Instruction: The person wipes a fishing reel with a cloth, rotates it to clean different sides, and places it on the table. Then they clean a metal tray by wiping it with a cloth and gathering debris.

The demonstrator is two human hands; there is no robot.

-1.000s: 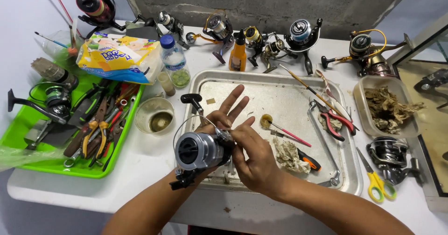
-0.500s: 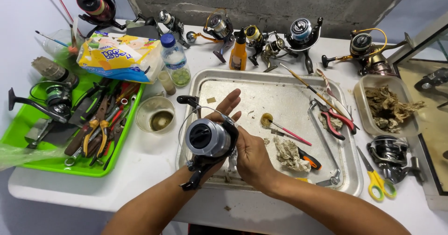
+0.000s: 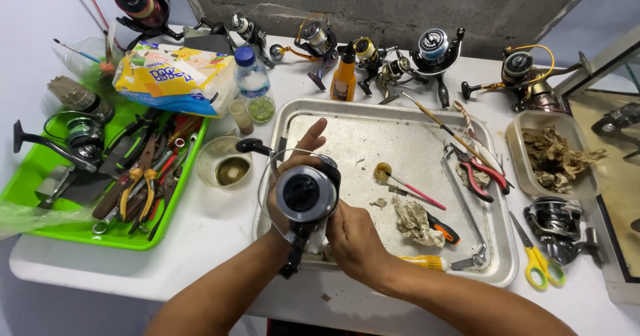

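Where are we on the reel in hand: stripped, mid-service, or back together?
Mid-service, by the look of it. Done: dirty rag, small brush and red pliers lie used in the metal tray. In hand: left hand grips the spinning reel, spool facing up, right hand at its underside. Left: cannot tell what remains inside; more reels line the table's back edge.

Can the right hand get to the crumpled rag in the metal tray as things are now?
Probably yes. The right hand is beside the fishing reel, and the crumpled rag lies just to its right in the metal tray, with nothing between them.
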